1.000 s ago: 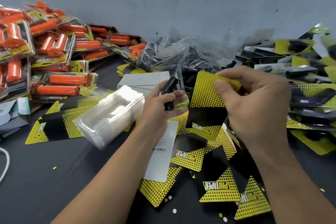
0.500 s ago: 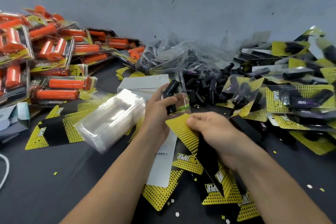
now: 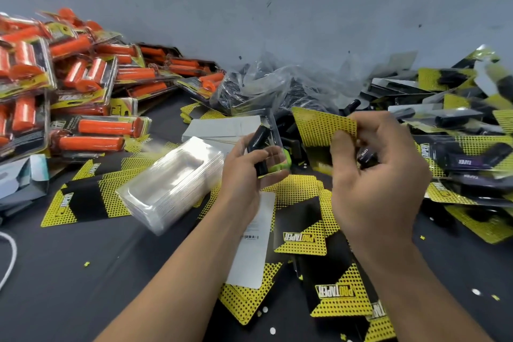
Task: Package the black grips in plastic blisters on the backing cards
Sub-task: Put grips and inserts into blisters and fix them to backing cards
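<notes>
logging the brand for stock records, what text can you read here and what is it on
"PROTAPER": middle backing card
"PROTAPER": near backing card
"PROTAPER", sideways: left backing card
"TAPER": purple label on a packed black grip
Too small to read: barcode digits on the white card back
Blurred: print on the orange grip packs

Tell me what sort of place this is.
Probably a hand-packing bench in a packaging workshop. Finished orange-grip blister packs are heaped at the left, a nested stack of empty blisters lies among loose backing cards, and the left hand holds a black grip while the right hand pinches a card.
</notes>
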Demonstrator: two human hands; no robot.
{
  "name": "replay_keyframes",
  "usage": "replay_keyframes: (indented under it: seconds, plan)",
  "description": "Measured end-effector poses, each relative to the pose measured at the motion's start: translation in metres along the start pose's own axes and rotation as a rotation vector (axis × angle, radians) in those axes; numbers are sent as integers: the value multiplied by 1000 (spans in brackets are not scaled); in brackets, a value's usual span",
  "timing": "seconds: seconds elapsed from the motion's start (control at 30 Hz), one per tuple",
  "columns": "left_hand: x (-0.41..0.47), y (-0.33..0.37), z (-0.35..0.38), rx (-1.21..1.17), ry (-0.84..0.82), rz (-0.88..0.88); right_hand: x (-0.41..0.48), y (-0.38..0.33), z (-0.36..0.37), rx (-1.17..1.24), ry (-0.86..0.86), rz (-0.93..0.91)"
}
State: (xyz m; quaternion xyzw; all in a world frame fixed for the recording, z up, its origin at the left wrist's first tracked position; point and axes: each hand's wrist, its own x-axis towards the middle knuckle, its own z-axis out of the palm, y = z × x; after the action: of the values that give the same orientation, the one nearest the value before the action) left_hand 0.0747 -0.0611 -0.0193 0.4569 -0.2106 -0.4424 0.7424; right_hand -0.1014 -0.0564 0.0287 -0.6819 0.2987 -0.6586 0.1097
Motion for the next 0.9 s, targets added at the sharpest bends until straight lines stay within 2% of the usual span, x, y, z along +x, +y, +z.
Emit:
replay_keyframes:
  seconds: [0.1, 0.17, 0.27, 0.37, 0.43, 0.47, 0.5, 0.57, 0.63, 0.7, 0.77, 0.9]
  plan:
    - [1, 0, 1, -9, 21, -11, -1, -8, 4, 90, -107, 5]
    - [1, 0, 1, -10, 24, -8, -5, -7, 8, 139, -180, 108]
    - [1, 1, -2, -17, 13, 4, -7, 2, 8, 207, -117, 268]
    - [1, 2, -2, -21, -9, 0, -4, 10, 5, -76, 1, 34]
    - [1, 0, 1, -7, -12, -1, -8, 10, 9, -282, -55, -140]
    - [0, 0, 2, 0, -10, 2, -14, 9, 14, -336, -146, -170]
    - [-1, 0, 3, 5, -8, 9, -22, 7, 19, -356, -275, -144]
    - [-1, 2, 3, 46, -2, 31, -35, 4, 27, -291, -583, 18]
    - [-1, 5, 2, 91, -3, 57, -40, 4, 31, -162, -760, 185]
    - [-2, 6, 2, 73, 6, 48, -39, 9, 33, -132, -778, 202]
    - [-4, 4, 2, 2, 15, 17, -37, 13, 32, -225, -755, 177]
    - [-4, 3, 1, -54, 17, 7, -28, 17, 23, -305, -691, 361]
